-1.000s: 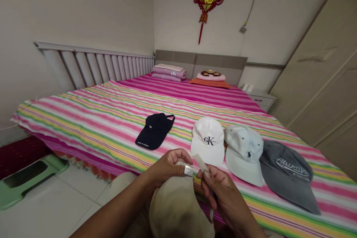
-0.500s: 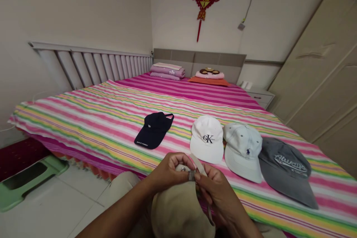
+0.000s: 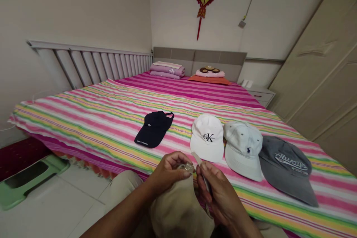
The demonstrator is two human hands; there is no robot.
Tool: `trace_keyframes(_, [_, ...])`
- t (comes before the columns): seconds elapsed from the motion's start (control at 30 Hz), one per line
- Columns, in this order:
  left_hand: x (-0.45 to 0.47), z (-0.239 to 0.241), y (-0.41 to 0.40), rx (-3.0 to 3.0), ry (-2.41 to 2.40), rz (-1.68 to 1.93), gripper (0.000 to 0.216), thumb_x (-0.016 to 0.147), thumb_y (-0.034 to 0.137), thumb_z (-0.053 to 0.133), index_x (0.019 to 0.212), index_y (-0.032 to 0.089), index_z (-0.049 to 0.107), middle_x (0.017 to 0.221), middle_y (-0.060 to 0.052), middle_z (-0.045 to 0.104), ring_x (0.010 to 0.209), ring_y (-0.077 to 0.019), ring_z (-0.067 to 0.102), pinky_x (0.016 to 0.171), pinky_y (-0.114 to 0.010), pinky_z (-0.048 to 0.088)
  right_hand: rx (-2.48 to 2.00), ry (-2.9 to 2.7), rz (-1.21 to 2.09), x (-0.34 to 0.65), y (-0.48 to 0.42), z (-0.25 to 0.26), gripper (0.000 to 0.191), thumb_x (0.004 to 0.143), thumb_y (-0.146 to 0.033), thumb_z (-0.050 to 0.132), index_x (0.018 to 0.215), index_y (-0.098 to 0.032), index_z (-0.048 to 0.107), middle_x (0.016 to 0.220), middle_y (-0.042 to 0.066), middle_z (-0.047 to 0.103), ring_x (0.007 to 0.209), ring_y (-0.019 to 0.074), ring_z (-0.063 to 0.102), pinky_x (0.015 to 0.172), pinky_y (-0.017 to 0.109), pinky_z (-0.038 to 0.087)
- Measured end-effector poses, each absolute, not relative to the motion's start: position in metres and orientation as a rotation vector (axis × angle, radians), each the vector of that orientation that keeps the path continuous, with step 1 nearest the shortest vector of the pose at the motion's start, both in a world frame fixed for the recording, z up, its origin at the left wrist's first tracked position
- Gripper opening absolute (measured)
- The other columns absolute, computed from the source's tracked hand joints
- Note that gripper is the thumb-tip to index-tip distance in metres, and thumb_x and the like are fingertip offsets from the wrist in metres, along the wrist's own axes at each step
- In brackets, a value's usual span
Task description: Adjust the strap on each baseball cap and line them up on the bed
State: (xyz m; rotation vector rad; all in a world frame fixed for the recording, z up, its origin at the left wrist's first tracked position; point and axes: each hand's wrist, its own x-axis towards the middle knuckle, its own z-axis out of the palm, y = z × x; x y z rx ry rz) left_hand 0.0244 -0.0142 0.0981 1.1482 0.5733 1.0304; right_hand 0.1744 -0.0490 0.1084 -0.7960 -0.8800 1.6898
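A beige cap (image 3: 181, 208) lies over my lap, crown toward me, its brim out of sight. My left hand (image 3: 171, 171) pinches the small metal buckle (image 3: 187, 167) at the cap's back opening. Between the thumb and fingers of my right hand (image 3: 216, 186) is the cap's strap (image 3: 196, 158), its free end sticking up. Strap and buckle look apart, though fingers hide part of both. Just beyond my hands sits a white cap (image 3: 206, 137) with black letters. To its right are a pale cap (image 3: 243, 150) and a grey cap (image 3: 287, 171); a navy cap (image 3: 154, 128) lies to its left.
The caps rest on a bed with a striped sheet (image 3: 92, 109). Folded bedding (image 3: 167, 70) and a pink-and-orange stack (image 3: 209, 76) are by the headboard (image 3: 220, 61). A green stool (image 3: 30, 180) stands on the tiled floor at left, and a nightstand (image 3: 260, 95) at far right.
The strap, which ran through the buckle before, now appears drawn out of it. My right hand has shifted slightly away from my left, and the buckle has tilted in my left fingers.
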Motion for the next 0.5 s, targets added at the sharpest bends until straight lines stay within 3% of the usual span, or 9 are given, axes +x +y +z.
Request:
trace_keyframes(0.13, [0.028, 0.086, -0.011, 0.765, 0.36, 0.989, 0.028, 0.058, 0.026, 0.074, 0.077, 0.014, 0.058, 0.07, -0.006, 0.066, 0.061, -0.0132, 0.059, 0.06, -0.024, 0.043, -0.874, -0.891, 1.621, 0.176, -0.05, 0.108, 0.031, 0.072, -0.042, 0.063, 0.065, -0.013, 0.057, 0.04, -0.004, 0.049, 0.031, 0.0027, 0.032, 0.035, 0.016, 0.022])
trace_keyframes(0.33, [0.03, 0.079, -0.008, 0.617, 0.282, 0.975, 0.027, 0.056, 0.022, 0.074, 0.075, 0.014, 0.057, 0.072, -0.004, 0.067, 0.065, -0.0125, 0.062, 0.067, -0.023, 0.045, -0.867, -0.839, 1.718, 0.176, -0.049, 0.111, 0.028, 0.068, -0.038, 0.067, 0.061, -0.015, 0.052, 0.032, -0.006, 0.045, 0.028, 0.0036, 0.029, 0.034, 0.017, 0.022])
trace_keyframes(0.5, [0.029, 0.082, -0.007, 0.613, 0.351, 0.955, 0.026, 0.056, 0.022, 0.073, 0.075, 0.013, 0.058, 0.064, -0.004, 0.066, 0.06, -0.0122, 0.061, 0.058, -0.02, 0.043, -0.854, -0.847, 1.762, 0.176, -0.049, 0.111, 0.029, 0.068, -0.035, 0.068, 0.059, -0.016, 0.048, 0.032, -0.007, 0.043, 0.026, 0.0029, 0.028, 0.033, 0.017, 0.02])
